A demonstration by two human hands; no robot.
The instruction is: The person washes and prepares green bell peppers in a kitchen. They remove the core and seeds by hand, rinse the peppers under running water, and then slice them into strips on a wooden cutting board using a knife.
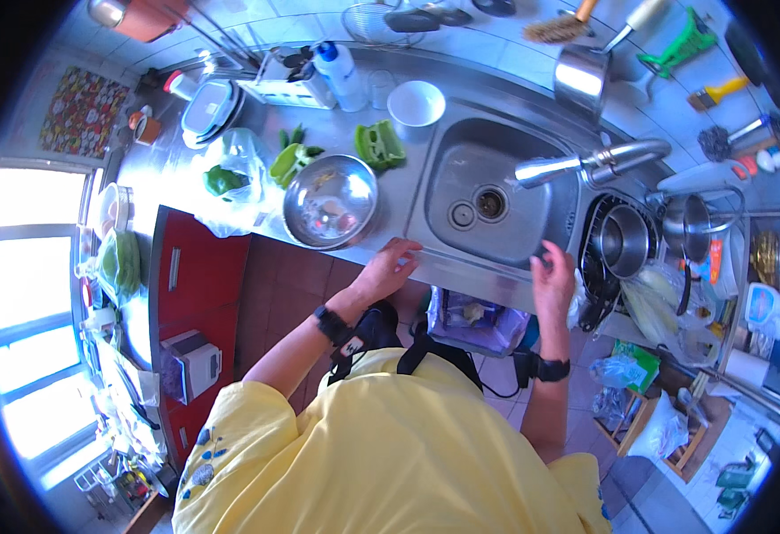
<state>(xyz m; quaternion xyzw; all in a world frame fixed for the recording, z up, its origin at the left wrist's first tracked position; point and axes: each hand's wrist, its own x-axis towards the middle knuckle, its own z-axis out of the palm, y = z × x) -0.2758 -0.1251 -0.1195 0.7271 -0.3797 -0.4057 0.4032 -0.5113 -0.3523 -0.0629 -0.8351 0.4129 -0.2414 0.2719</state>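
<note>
My left hand (390,268) hovers by the front edge of the steel counter, fingers apart and holding nothing. It is nearest to a shiny metal bowl (330,202), which looks to have only reflections and a few specks inside. At the front right corner of the steel sink (490,235), my right hand (553,280) is raised with its fingers spread and nothing in it. Cut pieces of green pepper (380,145) lie behind the bowl, with more green pepper pieces (287,164) to its left. A white bowl (416,104) sits behind the sink's left corner.
A chrome faucet (587,165) reaches over the sink. A plastic bag with a green pepper (224,179) lies at the left. Metal pots (623,241) stand right of the sink. Below the counter is a lined trash bin (476,327). Utensils hang on the tiled wall.
</note>
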